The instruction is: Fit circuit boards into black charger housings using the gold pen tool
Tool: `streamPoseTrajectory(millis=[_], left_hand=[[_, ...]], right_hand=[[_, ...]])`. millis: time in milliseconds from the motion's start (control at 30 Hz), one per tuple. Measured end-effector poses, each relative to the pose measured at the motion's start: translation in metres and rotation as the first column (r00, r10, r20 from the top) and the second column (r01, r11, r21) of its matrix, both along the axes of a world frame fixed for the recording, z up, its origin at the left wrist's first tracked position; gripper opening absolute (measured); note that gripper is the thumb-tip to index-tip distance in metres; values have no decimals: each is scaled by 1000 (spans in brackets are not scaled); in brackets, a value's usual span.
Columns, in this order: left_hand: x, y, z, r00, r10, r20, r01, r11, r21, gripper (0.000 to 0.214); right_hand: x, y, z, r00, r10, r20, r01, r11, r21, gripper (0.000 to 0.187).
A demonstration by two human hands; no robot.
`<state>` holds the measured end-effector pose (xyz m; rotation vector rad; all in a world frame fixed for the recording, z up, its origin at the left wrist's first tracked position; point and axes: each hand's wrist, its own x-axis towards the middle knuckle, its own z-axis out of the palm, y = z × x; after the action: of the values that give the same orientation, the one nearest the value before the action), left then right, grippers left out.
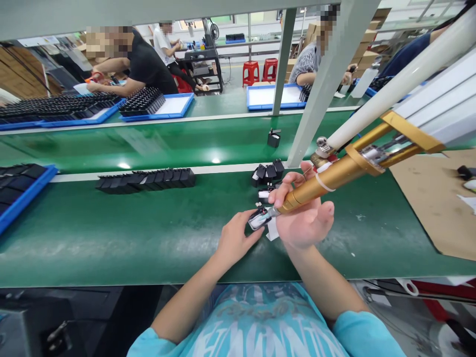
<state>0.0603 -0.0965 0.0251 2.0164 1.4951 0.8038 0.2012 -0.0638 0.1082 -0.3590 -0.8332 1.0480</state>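
Observation:
My left hand (236, 238) is closed around a small black open case (256, 221) with a whitish inside, low over the green bench. My right hand (301, 225) grips a gold dispensing gun (316, 191) near its front end, palm turned up and thumb stretched out. The gun's metal nozzle points down and left into the case. Beneath my right hand lies a piece of white paper (272, 229). Just beyond the hands, another black case (264, 195) with a white inside lies on the bench, and a cluster of black cases (267, 172) stands behind it.
A row of black cases (147, 181) runs along the bench's back edge. At far left is a blue tray (28, 201) of black cases. A slanting white post (316, 89) rises behind the gun. Brown cardboard (435, 198) covers the right side. Several people work beyond.

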Motion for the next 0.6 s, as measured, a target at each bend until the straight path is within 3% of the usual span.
streamPoseTrajectory(millis=[133,300,500,600], left_hand=[[-33,8,-7,998,-28,-60,16,983,-180,41],[-57,22,-10,992,-56,117,95,930,-356,66],[-40,39,-22,869,-92,487,293,887,-356,40],[-37,38,-24,904,-111,412,225,944,-240,30]], right_hand=[[5,1,-2,999,-50,0,50,999,3,46],[12,2,-4,999,-46,-29,46,999,2,44],[17,5,-5,998,-53,-20,53,999,-14,43],[19,6,-5,998,-67,-6,67,998,-22,43]])
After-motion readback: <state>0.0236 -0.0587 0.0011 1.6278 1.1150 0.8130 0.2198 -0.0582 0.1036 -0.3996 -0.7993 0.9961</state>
